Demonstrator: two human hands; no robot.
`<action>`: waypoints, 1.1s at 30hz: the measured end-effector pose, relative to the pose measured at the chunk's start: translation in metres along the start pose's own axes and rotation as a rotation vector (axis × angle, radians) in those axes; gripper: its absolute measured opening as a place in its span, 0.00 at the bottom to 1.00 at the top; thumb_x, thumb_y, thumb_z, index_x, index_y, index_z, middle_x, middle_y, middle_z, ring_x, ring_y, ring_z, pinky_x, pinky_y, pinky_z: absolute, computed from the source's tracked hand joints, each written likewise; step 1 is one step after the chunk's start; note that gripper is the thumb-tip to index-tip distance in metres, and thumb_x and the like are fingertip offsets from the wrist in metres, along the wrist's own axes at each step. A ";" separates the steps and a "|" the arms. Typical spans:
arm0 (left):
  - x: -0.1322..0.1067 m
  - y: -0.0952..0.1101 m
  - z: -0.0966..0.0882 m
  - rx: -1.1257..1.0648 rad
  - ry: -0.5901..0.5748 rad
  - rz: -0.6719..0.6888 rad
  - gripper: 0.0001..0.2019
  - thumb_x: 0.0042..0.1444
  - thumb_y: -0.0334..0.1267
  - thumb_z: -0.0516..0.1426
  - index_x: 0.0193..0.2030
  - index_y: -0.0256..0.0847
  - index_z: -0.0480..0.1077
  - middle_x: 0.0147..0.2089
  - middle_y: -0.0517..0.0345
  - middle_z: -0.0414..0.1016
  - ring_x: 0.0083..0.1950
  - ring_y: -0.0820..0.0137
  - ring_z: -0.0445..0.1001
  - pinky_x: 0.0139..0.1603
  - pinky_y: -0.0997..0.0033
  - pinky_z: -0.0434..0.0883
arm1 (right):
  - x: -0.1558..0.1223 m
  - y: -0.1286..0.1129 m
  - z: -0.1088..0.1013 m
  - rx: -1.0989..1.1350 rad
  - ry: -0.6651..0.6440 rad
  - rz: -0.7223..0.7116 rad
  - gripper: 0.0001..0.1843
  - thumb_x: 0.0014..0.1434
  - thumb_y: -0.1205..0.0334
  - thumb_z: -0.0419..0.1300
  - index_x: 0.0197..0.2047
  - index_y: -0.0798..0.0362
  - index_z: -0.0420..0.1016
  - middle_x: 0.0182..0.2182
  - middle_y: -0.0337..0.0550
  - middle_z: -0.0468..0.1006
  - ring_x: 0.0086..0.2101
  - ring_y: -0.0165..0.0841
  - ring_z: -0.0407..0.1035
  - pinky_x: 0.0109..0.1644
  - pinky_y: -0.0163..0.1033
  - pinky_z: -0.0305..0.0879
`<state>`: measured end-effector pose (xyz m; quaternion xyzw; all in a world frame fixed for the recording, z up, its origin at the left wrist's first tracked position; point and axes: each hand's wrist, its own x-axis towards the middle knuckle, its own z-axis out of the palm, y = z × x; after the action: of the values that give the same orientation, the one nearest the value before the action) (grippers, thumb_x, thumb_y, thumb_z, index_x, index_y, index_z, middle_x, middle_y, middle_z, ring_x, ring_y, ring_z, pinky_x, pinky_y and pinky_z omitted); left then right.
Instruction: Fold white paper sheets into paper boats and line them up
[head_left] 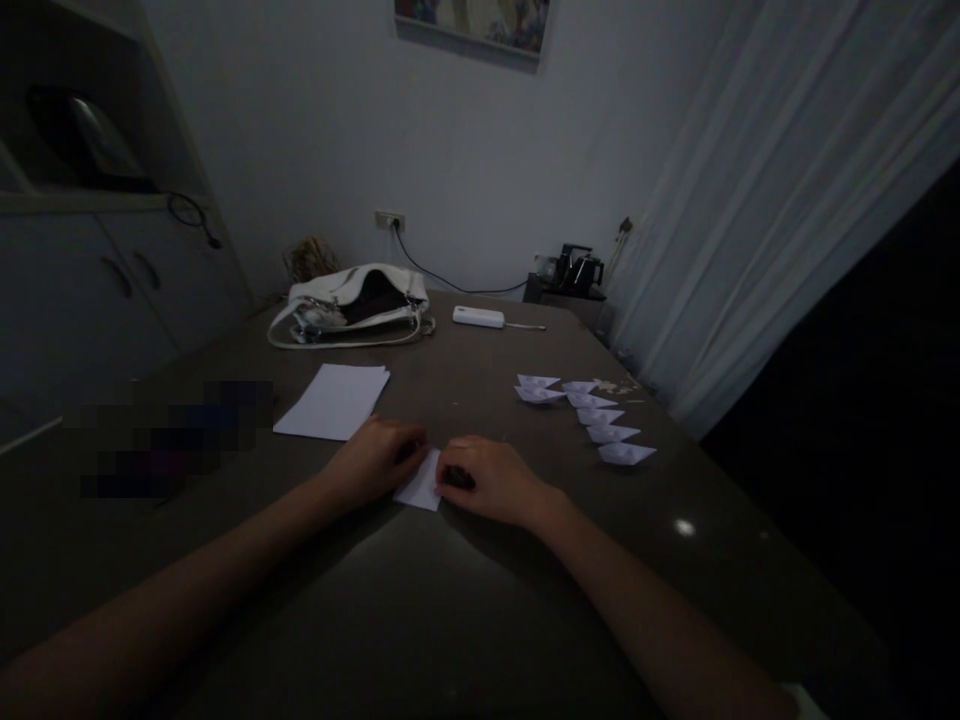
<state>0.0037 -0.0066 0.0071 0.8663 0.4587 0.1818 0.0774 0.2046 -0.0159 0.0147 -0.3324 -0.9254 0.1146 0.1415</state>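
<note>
A small folded piece of white paper [420, 486] lies on the dark table between my hands. My left hand [381, 458] has its fingers curled and pressed on the paper's upper left part. On its right edge, my right hand [487, 480] pinches the paper between thumb and fingers. Just beyond my left hand sits a stack of white paper sheets [334, 402]. To the right, several folded white paper boats [613, 434] stand in two rows. My fingers hide part of the paper's edges.
A white handbag [360, 300] rests at the back left of the table [450, 620]. Right of it lies a white device with a strap [478, 317]. Small pale scraps [619, 387] are near the right edge. A black kettle [585, 272] stands behind the table, beside a sheer curtain [720, 200].
</note>
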 end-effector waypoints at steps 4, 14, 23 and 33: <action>0.000 -0.004 0.003 0.018 0.054 0.009 0.10 0.56 0.35 0.53 0.43 0.38 0.69 0.35 0.53 0.72 0.36 0.67 0.70 0.35 0.71 0.65 | -0.001 -0.001 -0.001 0.007 0.004 0.007 0.07 0.55 0.58 0.60 0.36 0.53 0.71 0.36 0.40 0.73 0.36 0.29 0.66 0.35 0.33 0.55; -0.003 -0.010 -0.011 0.022 -0.131 0.064 0.15 0.51 0.45 0.60 0.43 0.39 0.71 0.42 0.52 0.71 0.44 0.62 0.70 0.42 0.68 0.66 | -0.001 0.001 0.000 -0.018 0.020 0.012 0.05 0.56 0.61 0.59 0.36 0.52 0.71 0.35 0.40 0.73 0.35 0.29 0.66 0.33 0.33 0.55; -0.004 -0.009 -0.015 0.031 -0.146 0.015 0.18 0.49 0.49 0.61 0.46 0.45 0.72 0.46 0.53 0.70 0.49 0.60 0.68 0.44 0.67 0.63 | 0.003 0.007 0.001 -0.083 0.073 0.088 0.04 0.57 0.63 0.58 0.35 0.52 0.73 0.35 0.41 0.74 0.38 0.31 0.66 0.37 0.35 0.56; -0.006 -0.007 -0.016 0.054 -0.142 -0.094 0.21 0.46 0.51 0.61 0.46 0.44 0.69 0.47 0.52 0.69 0.51 0.56 0.66 0.45 0.62 0.62 | 0.007 0.016 0.007 -0.120 0.164 0.165 0.03 0.56 0.67 0.57 0.34 0.53 0.73 0.34 0.42 0.75 0.38 0.32 0.66 0.40 0.36 0.57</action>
<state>-0.0108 -0.0076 0.0183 0.8563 0.4970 0.1034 0.0947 0.2061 0.0000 0.0049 -0.4235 -0.8855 0.0425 0.1867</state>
